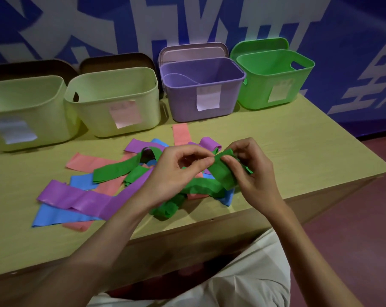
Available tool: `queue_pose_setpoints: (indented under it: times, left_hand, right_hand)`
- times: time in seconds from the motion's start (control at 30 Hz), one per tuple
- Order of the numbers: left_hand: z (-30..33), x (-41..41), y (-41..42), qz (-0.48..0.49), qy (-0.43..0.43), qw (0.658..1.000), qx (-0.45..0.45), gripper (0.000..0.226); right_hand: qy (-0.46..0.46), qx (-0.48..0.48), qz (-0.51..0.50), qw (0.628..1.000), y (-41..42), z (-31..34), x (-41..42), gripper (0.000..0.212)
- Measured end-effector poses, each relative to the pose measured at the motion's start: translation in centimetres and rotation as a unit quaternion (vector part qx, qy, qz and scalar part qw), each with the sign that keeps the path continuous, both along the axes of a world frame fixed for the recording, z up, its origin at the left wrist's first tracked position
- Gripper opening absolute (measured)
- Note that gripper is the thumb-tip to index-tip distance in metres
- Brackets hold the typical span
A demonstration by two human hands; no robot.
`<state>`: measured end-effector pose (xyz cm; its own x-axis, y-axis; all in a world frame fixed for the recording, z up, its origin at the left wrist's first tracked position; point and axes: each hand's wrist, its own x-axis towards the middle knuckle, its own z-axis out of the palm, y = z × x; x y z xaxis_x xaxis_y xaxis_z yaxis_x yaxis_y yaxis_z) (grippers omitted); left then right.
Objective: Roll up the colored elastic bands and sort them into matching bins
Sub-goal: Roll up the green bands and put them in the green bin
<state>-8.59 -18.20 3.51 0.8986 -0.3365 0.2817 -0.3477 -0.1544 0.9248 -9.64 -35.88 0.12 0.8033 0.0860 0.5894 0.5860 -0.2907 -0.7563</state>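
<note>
I have the green elastic band (223, 173) lifted just above the near pile, so its loose tail can trail onto the table (298, 138) while I wind. My right hand (251, 171) curls round the started roll; my left hand (176, 171) pinches the free edge to feed it. The green bin (274, 80) waits far right, beside the purple bin (200, 91).

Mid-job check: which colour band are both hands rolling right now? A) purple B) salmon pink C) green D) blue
C: the left hand and right hand both pinch the green band, partly rolled above the pile.
</note>
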Motion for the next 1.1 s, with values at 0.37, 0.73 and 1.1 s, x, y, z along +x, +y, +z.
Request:
queue_pose_setpoints:
  times: [0.37, 0.73, 1.1]
  left_hand:
    - [0.1, 0.7, -0.1, 0.054, -0.007, 0.998, -0.028, 0.019]
    - [0.1, 0.7, 0.5, 0.014, 0.041, 0.999, -0.032, 0.021]
    - [-1.6, 1.0, 0.8, 0.046, -0.005, 0.999, -0.002, 0.014]
  right_hand:
    - [0.044, 0.076, 0.043, 0.995, 1.2, 1.1, 0.2, 0.011]
    - [0.058, 0.102, 0.040, 0.992, 0.9, 1.0, 0.9, 0.019]
    - [0.077, 0.102, 0.015, 0.992, 1.4, 0.1, 1.1, 0.010]
